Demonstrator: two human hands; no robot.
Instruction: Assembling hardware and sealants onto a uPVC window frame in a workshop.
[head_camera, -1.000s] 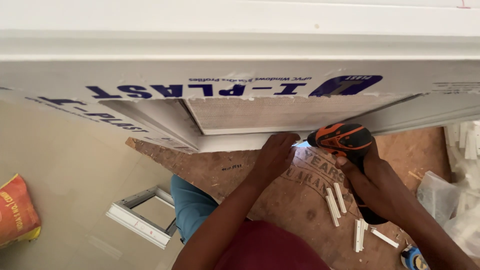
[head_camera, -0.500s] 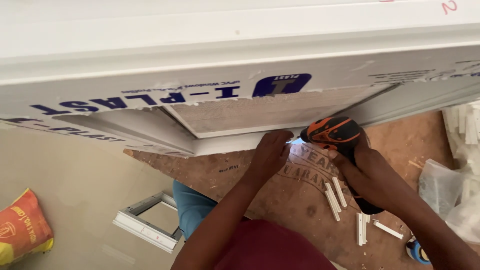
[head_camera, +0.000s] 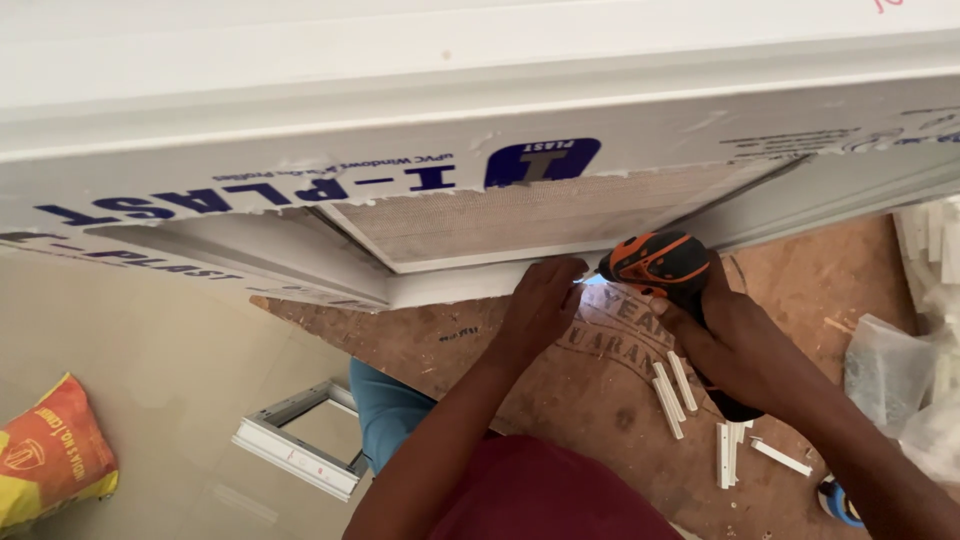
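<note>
Seen from above, a person works at the lower edge of a large white plastic window frame (head_camera: 300, 240) that fills the upper half of the picture, its protective film printed in blue. The right hand (head_camera: 735, 340), right of centre, is wrapped shut around the grip of an orange-and-black cordless drill (head_camera: 662, 262), whose nose points left at the frame's bottom rail, where a small bluish work light glows. The left hand (head_camera: 540, 305), at centre, lies with its fingers pressed together and curled against that rail, just beside the drill's tip, steadying it. The drill looks compact but dense and is best held as here, by its rubbery handle; the frame looks stiff, hollow and bulky rather than heavy, easily scratched, and best braced along a rail near the point of work. Below the hands lies a brown cardboard sheet (head_camera: 800, 290) strewn with short white profile offcuts (head_camera: 672, 392). A smaller white frame (head_camera: 295, 445) rests on the pale floor at lower left, near an orange-and-yellow sack (head_camera: 50, 450); clear plastic bags (head_camera: 885, 370) sit at the right edge.
</note>
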